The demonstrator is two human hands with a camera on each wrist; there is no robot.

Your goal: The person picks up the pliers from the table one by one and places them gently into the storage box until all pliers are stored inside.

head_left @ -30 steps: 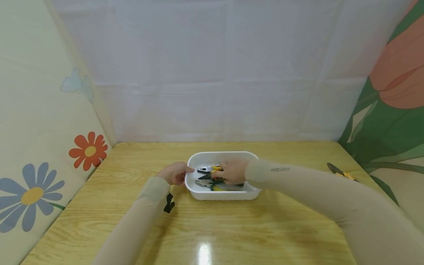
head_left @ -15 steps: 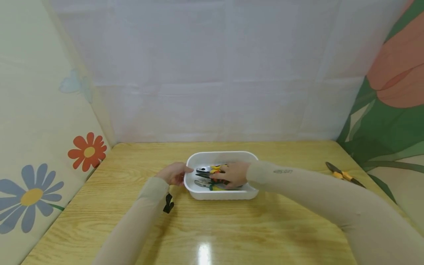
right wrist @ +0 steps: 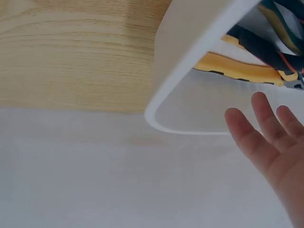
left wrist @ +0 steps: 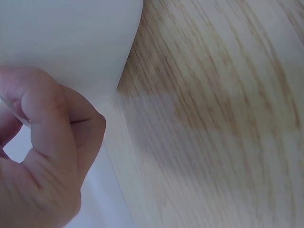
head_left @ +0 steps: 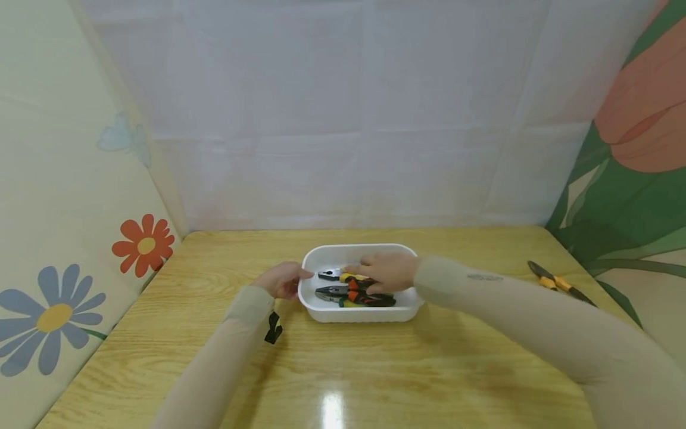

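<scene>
A white tray (head_left: 358, 248) stands mid-table with several pliers in it: a yellow-handled pair (head_left: 343, 276) and an orange-and-black pair (head_left: 356, 295). My left hand (head_left: 283, 279) is at the tray's left end. In the left wrist view its curled thumb and fingers (left wrist: 45, 142) pinch the tray's (left wrist: 71, 38) rim. My right hand (head_left: 384, 271) hovers over the tray's back right, above the handles. In the right wrist view its fingers (right wrist: 263, 130) are straight and spread, holding nothing, over the tray (right wrist: 164, 90) and a yellow handle (right wrist: 232, 66).
Another pair of pliers (head_left: 558, 283) with yellow-and-black handles lies on the wooden table (head_left: 343, 369) near its right edge. Fabric walls with flower prints close in the left, back and right. A black strap (head_left: 273, 328) hangs from my left wrist.
My right hand has let go of the pliers and risen toward the tray's back right, uncovering the orange-and-black pair. The left hand has stayed at the rim.
</scene>
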